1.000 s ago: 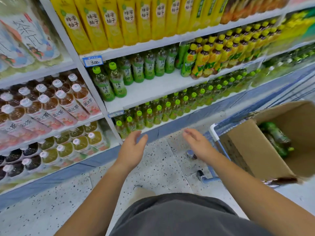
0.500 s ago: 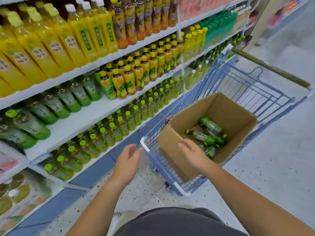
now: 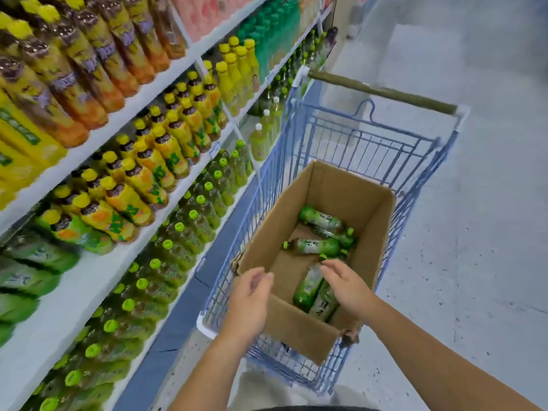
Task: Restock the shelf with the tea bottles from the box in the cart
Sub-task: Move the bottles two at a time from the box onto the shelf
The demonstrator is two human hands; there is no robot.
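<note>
Both hands are over the near end of the box (image 3: 299, 336), which sits in the cart (image 3: 358, 143) at about 5 o'clock of the view. The left hand (image 3: 250, 295) hangs above the near left corner, fingers loosely spread, holding nothing. The right hand (image 3: 348, 287), also spread and empty, hovers just over the two nearest tea bottles (image 3: 307, 287); whether it touches them I cannot tell.

I count about five tea bottles lying on their sides in the box: two at the near end and roughly three heaped at 12 o'clock of them, overlapping, so the count is uncertain. One box, one cart.

Loose, round bottles may roll away from a hasty one-handed grab. The shelf (image 3: 89, 274) lies at 9 o'clock, its green-capped rows packed tight, so a careless push could topple neighbours.
</note>
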